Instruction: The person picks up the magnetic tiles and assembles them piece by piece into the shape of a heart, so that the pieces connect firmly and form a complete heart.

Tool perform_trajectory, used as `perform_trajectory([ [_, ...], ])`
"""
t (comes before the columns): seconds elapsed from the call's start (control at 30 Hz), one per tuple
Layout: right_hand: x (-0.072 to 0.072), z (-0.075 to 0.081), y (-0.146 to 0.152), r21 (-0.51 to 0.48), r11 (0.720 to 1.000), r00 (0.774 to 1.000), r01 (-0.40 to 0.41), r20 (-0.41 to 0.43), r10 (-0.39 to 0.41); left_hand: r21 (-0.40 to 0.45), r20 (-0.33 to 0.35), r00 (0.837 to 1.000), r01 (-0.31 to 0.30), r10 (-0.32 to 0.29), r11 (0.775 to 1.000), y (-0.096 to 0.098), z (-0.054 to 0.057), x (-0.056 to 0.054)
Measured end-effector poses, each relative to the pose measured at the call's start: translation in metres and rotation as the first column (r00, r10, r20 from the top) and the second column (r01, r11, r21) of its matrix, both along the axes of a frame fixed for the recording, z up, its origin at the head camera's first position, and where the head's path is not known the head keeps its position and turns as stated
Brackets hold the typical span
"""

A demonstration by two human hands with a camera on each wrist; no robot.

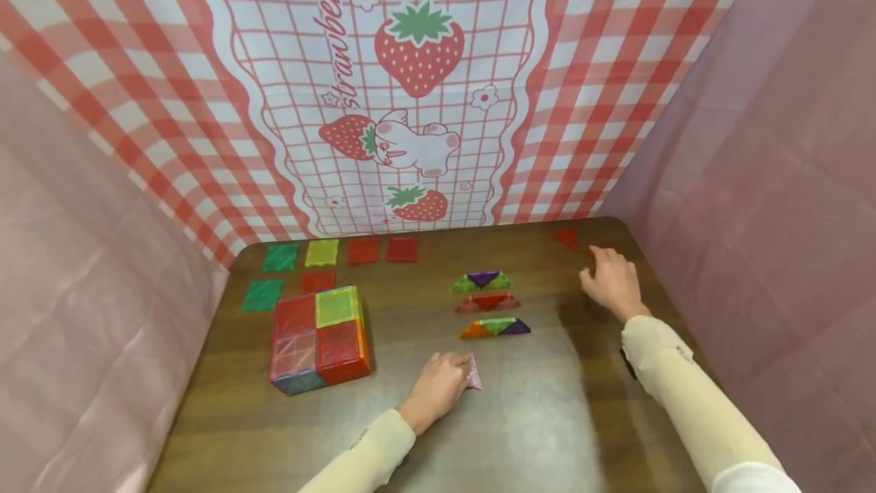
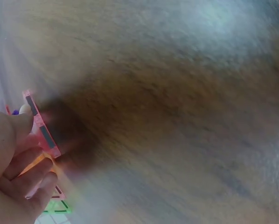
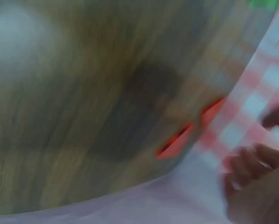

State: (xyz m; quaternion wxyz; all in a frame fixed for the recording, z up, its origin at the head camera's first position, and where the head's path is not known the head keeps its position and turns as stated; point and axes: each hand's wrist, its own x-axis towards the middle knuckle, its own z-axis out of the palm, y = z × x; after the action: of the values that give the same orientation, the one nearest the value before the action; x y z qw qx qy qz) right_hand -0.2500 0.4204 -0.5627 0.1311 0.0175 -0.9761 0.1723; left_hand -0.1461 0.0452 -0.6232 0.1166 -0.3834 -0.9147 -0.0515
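In the head view, my left hand pinches a translucent pink magnetic tile above the table's near middle. The left wrist view shows this tile edge-on between thumb and fingers, with dark magnet strips along its edge. Toward the far right corner, my right hand reaches out with loosely bent fingers and nothing in them. Beside its fingertips lie red triangular tiles, one to the left and another partly hidden by the fingers. Both triangles show blurred in the right wrist view, the nearer red triangle by the table edge.
Three low rows of joined triangle tiles, a green-purple row, a red row and an orange-green-purple row, stand mid-table. A box of square tiles sits at left. Behind it lie several loose squares, including a yellow one.
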Motion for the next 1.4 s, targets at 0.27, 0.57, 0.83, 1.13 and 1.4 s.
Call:
perform_trajectory([
  [0.27,-0.022,-0.006,0.049,0.003,0.996,0.795,0.094,0.601,-0.076,0.033,-0.025,1.0,0.012,-0.011,0.999,0.001,0.0,0.009],
  [0.57,-0.017,-0.013,0.054,-0.013,0.991,0.763,0.131,0.64,-0.092,0.028,-0.05,0.998,0.033,-0.031,0.999,0.009,0.001,0.011],
  [0.83,0.005,-0.035,0.052,0.041,0.994,0.841,0.106,0.529,-0.112,0.046,-0.061,0.998,0.031,-0.028,0.998,0.01,-0.001,0.011],
  [1.13,0.055,-0.052,0.025,0.117,0.993,0.953,-0.027,0.303,-0.01,0.005,-0.055,0.998,-0.015,0.015,1.0,0.009,0.0,0.005],
  [1.4,0.109,-0.064,-0.013,0.154,0.983,0.99,-0.104,0.113,0.087,-0.028,-0.014,0.999,-0.036,0.036,0.999,0.006,0.0,0.0],
])
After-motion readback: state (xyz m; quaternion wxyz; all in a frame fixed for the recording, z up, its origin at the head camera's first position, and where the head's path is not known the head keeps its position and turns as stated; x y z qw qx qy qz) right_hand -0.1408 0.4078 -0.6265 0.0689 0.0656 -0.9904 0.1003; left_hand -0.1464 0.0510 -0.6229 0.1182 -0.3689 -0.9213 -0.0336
